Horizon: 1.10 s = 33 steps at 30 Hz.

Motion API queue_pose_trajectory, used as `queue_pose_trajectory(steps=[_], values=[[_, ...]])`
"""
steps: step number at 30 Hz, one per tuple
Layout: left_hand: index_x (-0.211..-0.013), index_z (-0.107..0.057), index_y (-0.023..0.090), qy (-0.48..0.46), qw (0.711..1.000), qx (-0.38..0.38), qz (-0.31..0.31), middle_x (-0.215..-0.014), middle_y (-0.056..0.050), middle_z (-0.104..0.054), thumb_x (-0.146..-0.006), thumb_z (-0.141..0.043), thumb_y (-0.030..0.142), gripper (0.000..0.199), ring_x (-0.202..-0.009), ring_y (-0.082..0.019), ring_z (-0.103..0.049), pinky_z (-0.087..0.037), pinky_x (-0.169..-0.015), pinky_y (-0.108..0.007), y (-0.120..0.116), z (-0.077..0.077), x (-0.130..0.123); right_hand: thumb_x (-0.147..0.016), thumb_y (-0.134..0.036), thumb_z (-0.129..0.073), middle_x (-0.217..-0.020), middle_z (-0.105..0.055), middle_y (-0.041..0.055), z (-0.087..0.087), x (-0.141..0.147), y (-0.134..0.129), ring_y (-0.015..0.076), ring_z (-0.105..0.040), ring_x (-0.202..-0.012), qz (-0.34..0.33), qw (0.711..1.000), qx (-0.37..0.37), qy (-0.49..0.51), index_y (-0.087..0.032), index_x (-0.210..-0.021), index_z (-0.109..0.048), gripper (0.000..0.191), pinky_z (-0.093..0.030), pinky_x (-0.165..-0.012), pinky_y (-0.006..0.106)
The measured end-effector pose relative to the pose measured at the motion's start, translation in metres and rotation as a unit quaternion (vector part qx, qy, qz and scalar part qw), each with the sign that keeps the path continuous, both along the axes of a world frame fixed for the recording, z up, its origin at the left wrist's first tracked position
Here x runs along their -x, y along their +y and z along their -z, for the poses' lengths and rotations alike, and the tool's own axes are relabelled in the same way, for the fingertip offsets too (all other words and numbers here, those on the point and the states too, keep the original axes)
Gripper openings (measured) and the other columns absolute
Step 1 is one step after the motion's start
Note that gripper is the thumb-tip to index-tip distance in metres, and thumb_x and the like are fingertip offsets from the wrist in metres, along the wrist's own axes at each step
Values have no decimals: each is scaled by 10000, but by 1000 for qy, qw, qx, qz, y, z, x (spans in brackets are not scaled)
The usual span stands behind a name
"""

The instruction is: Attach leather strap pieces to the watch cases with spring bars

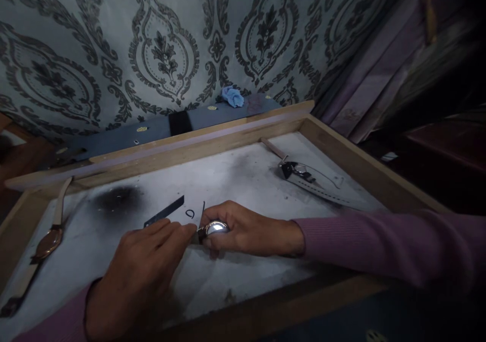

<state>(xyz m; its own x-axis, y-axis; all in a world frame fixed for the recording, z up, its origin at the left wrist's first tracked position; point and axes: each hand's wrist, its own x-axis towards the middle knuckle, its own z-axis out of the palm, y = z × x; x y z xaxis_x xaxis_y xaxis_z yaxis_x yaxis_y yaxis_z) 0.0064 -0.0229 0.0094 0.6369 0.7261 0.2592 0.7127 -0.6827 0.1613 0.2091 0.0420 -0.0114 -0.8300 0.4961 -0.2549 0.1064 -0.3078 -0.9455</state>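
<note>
A wristwatch point(218, 227) with a shiny round silver case is held between the thumb and fingers of my right hand point(243, 230). My left hand point(148, 261) is closed, its fingertips pinched at the dark strap end beside the case. What lies inside that pinch is mostly hidden. Just beyond my left knuckles a flat dark strip point(167, 210) with a slanted end lies on the white surface. A small dark loop point(190, 214) and a thin dark sliver point(204, 206) are close to my right fingertips.
The shallow wooden tray point(341, 154) has raised edges all round. At its left lies another watch point(49, 243) with a light strap. Toward the right back are a hammer point(273, 148) and a watch in clear packaging point(304, 172). A blue crumpled cloth point(232, 97) sits behind the tray.
</note>
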Motion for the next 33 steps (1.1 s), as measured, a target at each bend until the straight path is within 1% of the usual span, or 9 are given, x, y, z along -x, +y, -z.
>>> queue_pose_trajectory(steps=[5, 9, 13, 16, 19, 23, 26, 29, 33], values=[[-1019, -551, 169, -10, 1000, -5, 4, -691, 9, -593, -960, -395, 114, 176, -609, -160, -561, -381, -534, -266, 1, -2, -1, -761, -50, -554, -642, -569, -32, -2, -1, 0, 85, -557, -627, -3, 1000, -2, -1, -129, -790, -565, 85, -442, -632, 226], [-1011, -553, 175, -11, 1000, -5, 2, -717, 1, -595, -947, -397, 94, 187, -635, -168, -553, -383, -554, -271, 2, -3, -2, -758, -60, -563, -644, -574, -31, 0, -1, 0, 86, -559, -631, -3, 1000, -2, 5, -130, -798, -571, 81, -451, -635, 227], [-942, -564, 172, -10, 1000, 1, 1, -673, 7, -536, -944, -389, 86, 196, -598, -162, -517, -349, -517, -264, 2, -5, -3, -751, -68, -568, -644, -571, -31, 1, 0, -1, 88, -560, -624, -3, 1000, -4, 6, -133, -785, -568, 73, -458, -635, 233], [-895, -552, 177, -23, 1000, 20, 4, -687, 7, -530, -945, -378, 79, 206, -605, -155, -516, -364, -526, -258, 2, -5, -4, -749, -72, -568, -640, -572, -28, 0, 0, -1, 93, -562, -623, -1, 1000, -8, 2, -133, -770, -565, 65, -454, -632, 234], [-928, -542, 173, -36, 999, 25, -4, -709, 5, -553, -950, -383, 87, 183, -619, -155, -527, -394, -554, -264, 1, -5, -4, -749, -80, -574, -652, -585, -25, -1, 0, -1, 98, -567, -634, -1, 1000, -10, 0, -133, -779, -568, 61, -454, -627, 230], [-992, -544, 159, -44, 999, 9, 1, -745, -9, -570, -955, -383, 87, 181, -662, -159, -537, -418, -595, -269, 1, -2, -4, -748, -59, -571, -642, -586, -28, -1, 0, 0, 94, -562, -632, 1, 1000, -9, -6, -132, -783, -571, 81, -450, -626, 225], [-1039, -552, 143, -36, 999, -2, -3, -751, -21, -552, -960, -380, 100, 194, -669, -166, -514, -408, -582, -271, 1, -1, -4, -753, -47, -562, -631, -583, -31, -1, 0, 0, 90, -558, -624, 3, 1000, -7, -6, -135, -772, -567, 91, -446, -625, 223], [-1013, -561, 139, -30, 1000, -8, -7, -720, -14, -508, -965, -368, 101, 202, -643, -161, -480, -379, -552, -264, 1, -2, -5, -755, -48, -566, -633, -584, -32, -2, 0, 0, 88, -556, -620, 0, 1000, -8, 0, -133, -781, -573, 89, -445, -624, 222], [-956, -564, 135, -47, 999, -15, -4, -725, -13, -477, -965, -373, 96, 195, -652, -159, -457, -354, -548, -263, 1, -3, -7, -766, -64, -567, -632, -574, -36, -1, 1, -1, 79, -547, -614, -1, 1000, -14, 6, -130, -793, -573, 71, -441, -624, 217]])
